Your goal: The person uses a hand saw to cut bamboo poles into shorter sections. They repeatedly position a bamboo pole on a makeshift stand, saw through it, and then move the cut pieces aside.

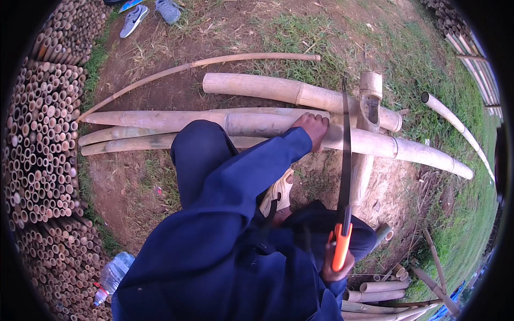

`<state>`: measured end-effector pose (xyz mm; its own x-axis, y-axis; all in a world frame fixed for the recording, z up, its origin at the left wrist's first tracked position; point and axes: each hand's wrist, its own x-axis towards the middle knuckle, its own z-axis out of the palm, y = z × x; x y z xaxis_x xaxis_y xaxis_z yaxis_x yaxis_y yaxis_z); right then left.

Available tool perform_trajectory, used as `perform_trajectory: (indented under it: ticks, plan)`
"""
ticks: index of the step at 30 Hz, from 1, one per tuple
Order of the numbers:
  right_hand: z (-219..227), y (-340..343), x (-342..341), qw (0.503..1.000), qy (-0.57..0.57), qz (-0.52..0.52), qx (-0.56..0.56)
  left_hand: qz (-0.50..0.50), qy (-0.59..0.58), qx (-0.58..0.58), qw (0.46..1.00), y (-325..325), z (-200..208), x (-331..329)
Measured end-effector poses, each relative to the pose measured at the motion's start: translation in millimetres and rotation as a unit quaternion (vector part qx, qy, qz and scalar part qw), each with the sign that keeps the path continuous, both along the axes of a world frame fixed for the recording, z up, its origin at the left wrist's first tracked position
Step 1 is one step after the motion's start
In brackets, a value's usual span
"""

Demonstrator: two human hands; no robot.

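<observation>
My left hand (312, 130) is closed over a thick bamboo pole (423, 154), pressing on its upper side just left of the saw. In my right hand (336, 266) is a handsaw (345, 176) with an orange handle. Its long dark blade points away from me and passes across the pole, but I cannot tell whether its teeth are in the bamboo. A notched bamboo piece (362, 184) lies crosswise beneath the pole. My left knee (199, 140) is bent over the pole's left part.
Another thick bamboo length (251, 85) lies beyond the pole, with a thin curved bamboo strip (187, 67) farther out. Stacked bamboo (45, 134) lines the left side. A plastic bottle (115, 273) sits lower left, shoes (134, 20) far left, and cut bamboo pieces (383, 287) lower right.
</observation>
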<state>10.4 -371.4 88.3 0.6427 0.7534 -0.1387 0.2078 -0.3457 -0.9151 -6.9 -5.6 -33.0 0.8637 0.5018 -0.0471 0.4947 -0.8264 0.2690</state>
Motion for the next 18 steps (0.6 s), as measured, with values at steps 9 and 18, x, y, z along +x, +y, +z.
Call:
perform_trajectory:
  ticks: [9, 18]
  plan:
    - [-30.7, 95.1, 44.5, 0.999, -0.024, -0.006, 0.034, -0.002, 0.008, 0.007, 1.000, 1.5, -10.2, 11.2]
    - [-19.0, -65.6, -1.3, 0.986, 0.138, -0.089, -0.026, 0.004, -0.010, 0.023, 1.000, -1.9, -9.4, 8.4]
